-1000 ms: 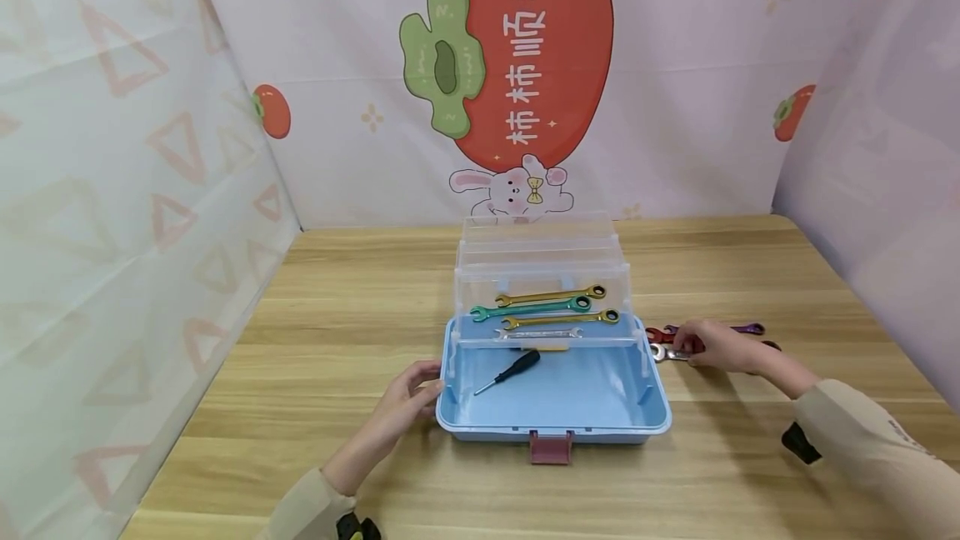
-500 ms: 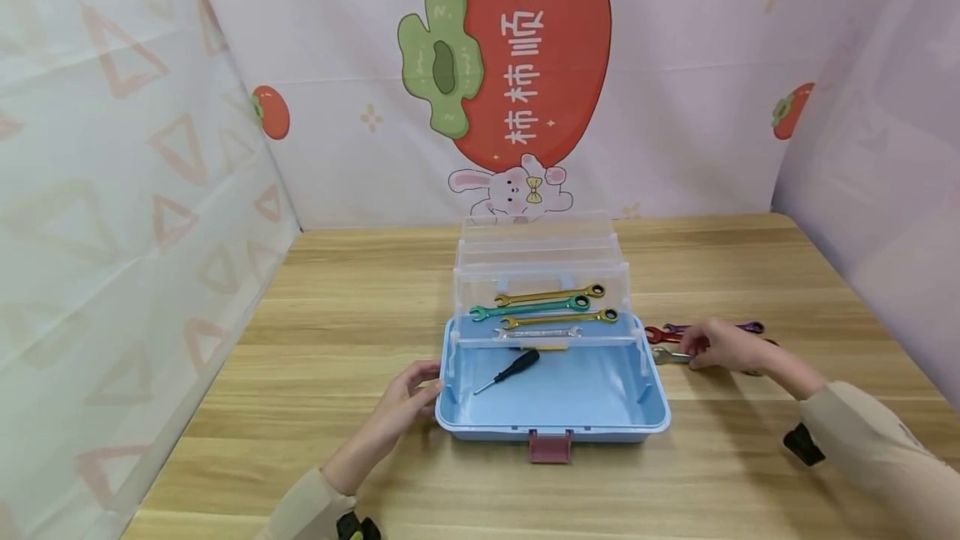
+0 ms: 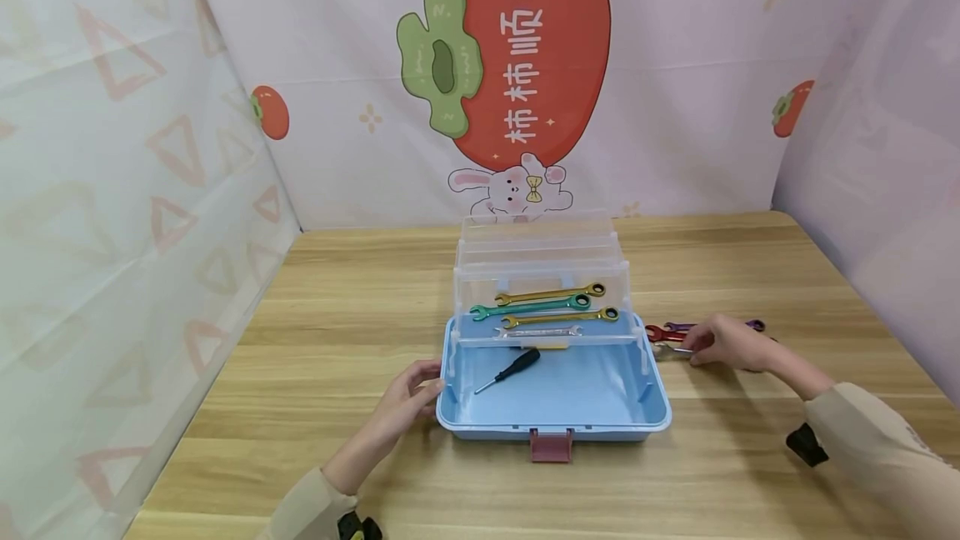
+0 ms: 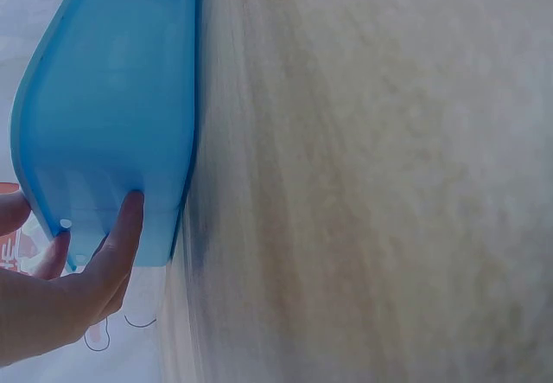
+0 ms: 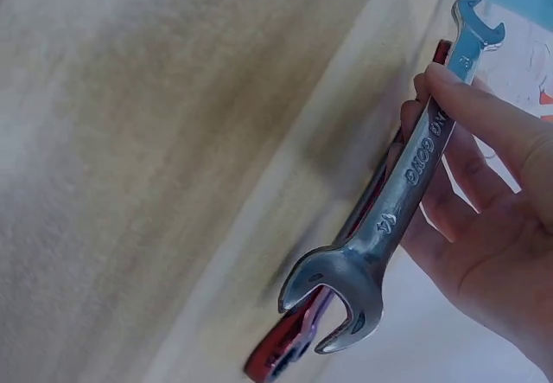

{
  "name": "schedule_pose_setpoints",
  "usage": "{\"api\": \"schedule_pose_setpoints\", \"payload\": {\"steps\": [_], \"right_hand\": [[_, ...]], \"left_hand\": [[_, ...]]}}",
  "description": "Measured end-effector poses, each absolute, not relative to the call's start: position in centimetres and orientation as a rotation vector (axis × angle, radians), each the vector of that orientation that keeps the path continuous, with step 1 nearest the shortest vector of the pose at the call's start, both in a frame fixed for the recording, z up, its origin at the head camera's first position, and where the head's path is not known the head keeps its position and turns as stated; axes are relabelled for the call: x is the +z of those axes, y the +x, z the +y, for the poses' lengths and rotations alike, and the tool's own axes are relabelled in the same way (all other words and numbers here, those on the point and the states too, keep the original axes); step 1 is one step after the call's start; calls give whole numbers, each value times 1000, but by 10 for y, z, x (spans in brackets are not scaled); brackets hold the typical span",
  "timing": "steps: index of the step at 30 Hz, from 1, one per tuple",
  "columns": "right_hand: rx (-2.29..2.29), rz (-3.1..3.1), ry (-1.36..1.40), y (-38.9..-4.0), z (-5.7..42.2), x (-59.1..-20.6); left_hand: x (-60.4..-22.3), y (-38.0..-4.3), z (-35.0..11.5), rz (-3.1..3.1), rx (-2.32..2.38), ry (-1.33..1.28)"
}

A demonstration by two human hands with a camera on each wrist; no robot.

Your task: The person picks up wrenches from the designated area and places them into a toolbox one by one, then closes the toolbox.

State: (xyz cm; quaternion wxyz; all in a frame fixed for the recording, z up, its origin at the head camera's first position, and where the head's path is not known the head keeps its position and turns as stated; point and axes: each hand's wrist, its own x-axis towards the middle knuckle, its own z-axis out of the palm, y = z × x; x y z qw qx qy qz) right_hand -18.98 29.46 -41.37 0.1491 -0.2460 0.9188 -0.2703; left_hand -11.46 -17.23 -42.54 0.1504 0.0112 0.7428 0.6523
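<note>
My right hand (image 3: 723, 342) pinches a silver open-end wrench (image 5: 402, 167) by its shaft between thumb and fingers, right of the toolbox. Its two open ends stick out past the fingers. A red wrench (image 3: 657, 334) and a purple wrench (image 3: 754, 325) lie behind that hand, partly covered by it. On the other side, my left hand (image 3: 405, 397) holds the left end of the light blue toolbox (image 3: 552, 430), thumb at the rim (image 4: 22, 124) and fingers on the outer wall. The toolbox's clear lid and tray stand raised.
In the clear tray (image 3: 540, 272) lie two gold wrenches (image 3: 551, 297), a green wrench (image 3: 532, 307) and a silver wrench (image 3: 540, 332). A black-handled screwdriver (image 3: 519, 364) rests in the box bottom. The red latch (image 3: 551, 447) hangs at the front.
My right hand has tilted the silver wrench, lifting it slightly and shifting a little to the right. The left hand and the toolbox have stayed in place.
</note>
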Motion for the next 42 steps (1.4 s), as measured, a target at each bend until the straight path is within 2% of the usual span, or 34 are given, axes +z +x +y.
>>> {"api": "schedule_pose_setpoints", "payload": {"steps": [32, 42], "right_hand": [[-749, 2693, -786, -218, 294, -341], [-710, 2714, -737, -222, 288, -320]], "left_hand": [[-421, -113, -171, 2148, 1861, 12], [-421, -113, -171, 2144, 1860, 11]]}}
